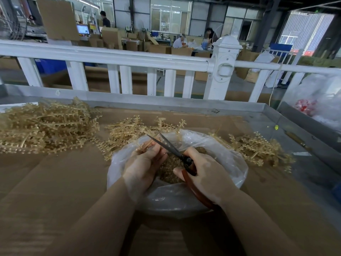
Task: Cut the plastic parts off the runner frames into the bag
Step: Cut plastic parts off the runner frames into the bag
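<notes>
Runner frames (44, 126) of tan plastic lie in heaps on a cardboard-covered table (55, 182): the biggest pile at far left, a middle pile (127, 128) just behind the bag, and another (258, 148) at right. A white railing (114, 56) runs along the table's far side. Near the front edge sits a clear plastic bag (232, 169) with its mouth rolled open, and loose cut parts (169, 172) lie inside it. Over the bag's mouth, the left hand (142, 163) has its fingers curled round one small frame piece (145, 145). The right hand (204, 174) grips the reddish handles of the scissors (177, 154), whose dark blades stand parted and point up-left, next to the held piece
</notes>
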